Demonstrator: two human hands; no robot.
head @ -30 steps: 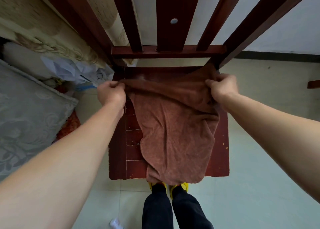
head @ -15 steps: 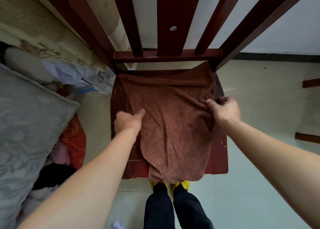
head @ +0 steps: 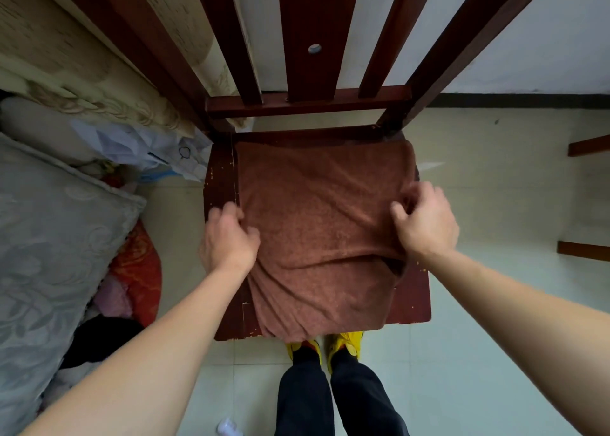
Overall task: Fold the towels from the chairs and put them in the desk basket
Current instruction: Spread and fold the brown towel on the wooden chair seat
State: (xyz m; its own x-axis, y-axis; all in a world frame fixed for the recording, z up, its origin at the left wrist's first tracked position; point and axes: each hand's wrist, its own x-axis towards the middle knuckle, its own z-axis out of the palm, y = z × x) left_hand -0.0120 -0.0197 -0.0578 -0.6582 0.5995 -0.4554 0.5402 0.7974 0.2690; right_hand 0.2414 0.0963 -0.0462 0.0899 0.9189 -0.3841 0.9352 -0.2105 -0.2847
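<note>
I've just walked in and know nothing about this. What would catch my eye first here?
A brown terry towel spread over the seat of a dark red wooden chair fills the middle, its near end hanging off the front. The right hand pinches its right edge; the left hand, blurred, is at its left edge. Yellow shoes peek out below the seat.

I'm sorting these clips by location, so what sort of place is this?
Most likely a room in a home, perhaps a bedroom: a dark wooden chair with a brown towel on its seat stands on a tiled floor, with a grey embossed pillow and a patterned curtain beside it.
</note>
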